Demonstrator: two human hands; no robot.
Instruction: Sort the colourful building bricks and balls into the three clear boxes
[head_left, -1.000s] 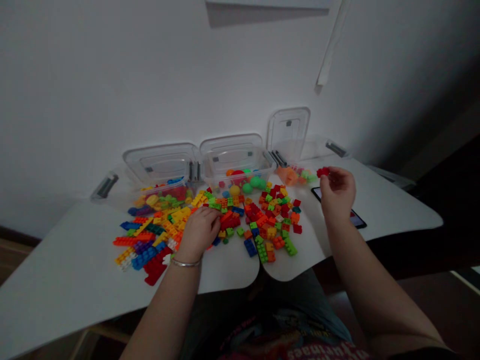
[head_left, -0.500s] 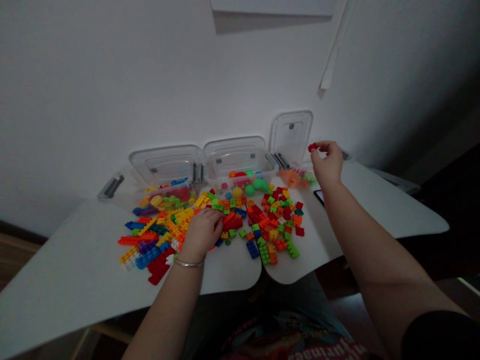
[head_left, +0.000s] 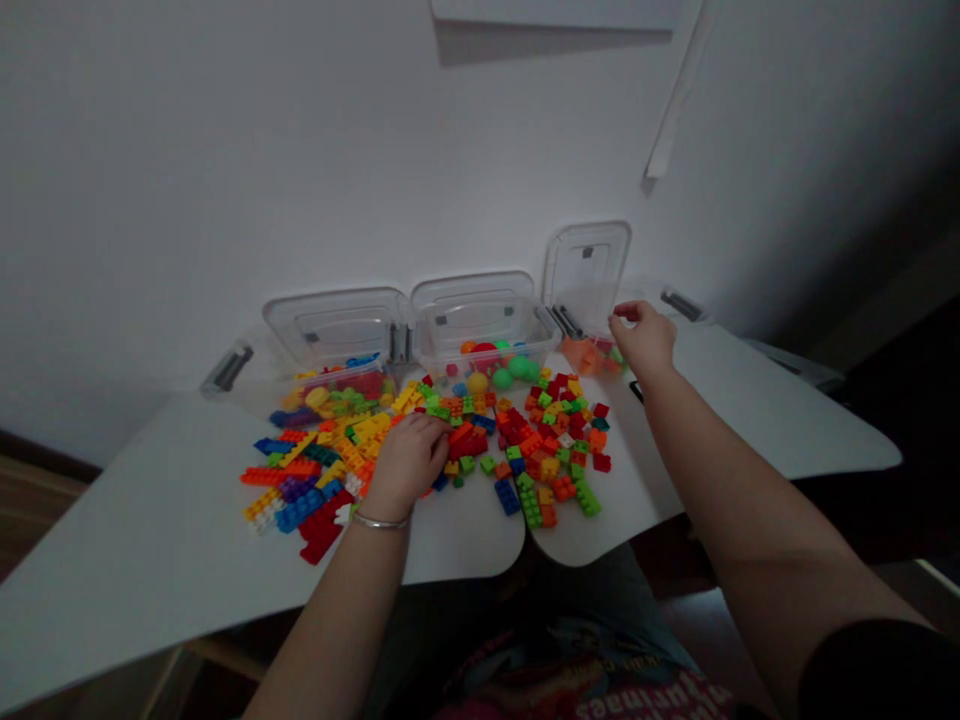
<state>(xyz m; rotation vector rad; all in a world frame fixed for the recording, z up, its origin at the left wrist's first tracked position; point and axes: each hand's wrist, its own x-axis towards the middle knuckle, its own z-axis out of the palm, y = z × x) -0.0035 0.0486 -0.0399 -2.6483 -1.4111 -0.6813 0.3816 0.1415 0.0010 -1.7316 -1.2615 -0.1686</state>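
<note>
Plastic building bricks (head_left: 547, 450) lie in a wide, loose spread across the middle of a white desk (head_left: 457, 545), in red, orange, yellow, green, blue, purple and white. Nearest of all, the left hand (head_left: 409, 463) rests palm-down on the spread, fingers softly curled, their tips against a clump of red bricks (head_left: 466, 440). Whether it has hold of one cannot be told, since the hand covers what lies beneath it. A thin silver bangle (head_left: 380, 520) circles that wrist.

The right hand (head_left: 641, 340) reaches farther out, over the front of the rightmost box, partly open with its fingers loosely bent; nothing shows in them, though something small could be hidden there. A phone (head_left: 637, 391) shows only as a dark sliver beside that hand.

Just beyond the bricks, three clear plastic boxes stand in a row, lids tipped back. The left box (head_left: 330, 395) holds yellow, green and red pieces, the middle box (head_left: 480, 355) holds round balls in red, green and yellow, and the right box (head_left: 589, 350) holds orange and green pieces. Behind them all rises a white wall (head_left: 225, 180).
</note>
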